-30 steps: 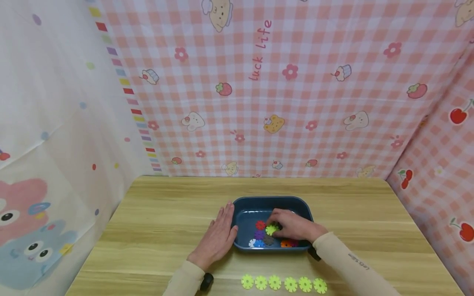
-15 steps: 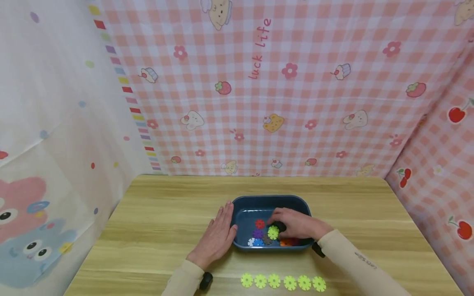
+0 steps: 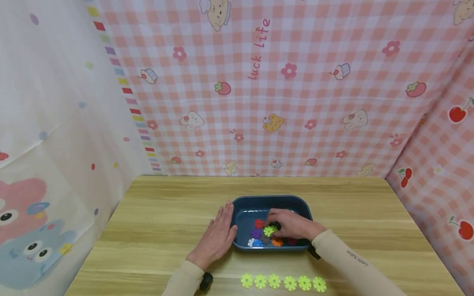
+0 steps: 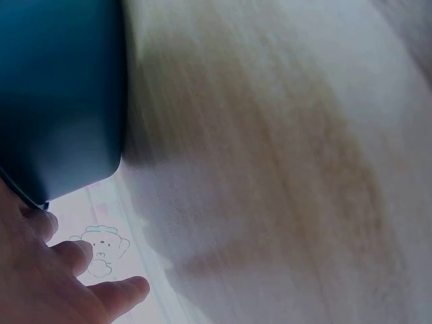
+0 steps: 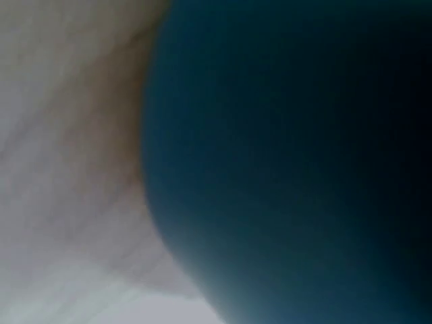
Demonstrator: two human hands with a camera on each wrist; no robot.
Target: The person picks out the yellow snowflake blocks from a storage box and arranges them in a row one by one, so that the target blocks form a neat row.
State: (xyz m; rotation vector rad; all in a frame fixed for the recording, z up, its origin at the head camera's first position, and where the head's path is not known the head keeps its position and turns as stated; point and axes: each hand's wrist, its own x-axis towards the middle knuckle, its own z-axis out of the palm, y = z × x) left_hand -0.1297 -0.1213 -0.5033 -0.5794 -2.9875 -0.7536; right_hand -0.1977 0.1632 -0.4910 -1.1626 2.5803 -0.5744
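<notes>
A dark blue tray (image 3: 244,209) stands on the wooden table with toy snowflake discs inside. My right hand (image 3: 290,224) reaches in over its right side and pinches a yellow-green snowflake disc (image 3: 269,231) between thumb and fingers. Right at those fingertips is a black disc (image 3: 276,225). Flat against the tray's left wall lies my left hand (image 3: 218,236), fingers straight; the left wrist view shows the fingers of this hand (image 4: 61,277) by the tray's outer wall (image 4: 61,101). Only the blurred tray wall (image 5: 270,169) fills the right wrist view, with the hand hidden.
In the tray lie red (image 3: 259,224), purple (image 3: 256,234), blue (image 3: 258,243), white (image 3: 251,242), grey (image 3: 266,239) and orange (image 3: 277,242) discs. A row of several yellow-green discs (image 3: 274,281) lies near the table's front edge. Patterned cloth (image 3: 237,102) hangs behind.
My right hand shifted slightly right with the yellow-green disc, then back left. The orange disc now sits farther left, beside the grey one. My left hand stays in place.
</notes>
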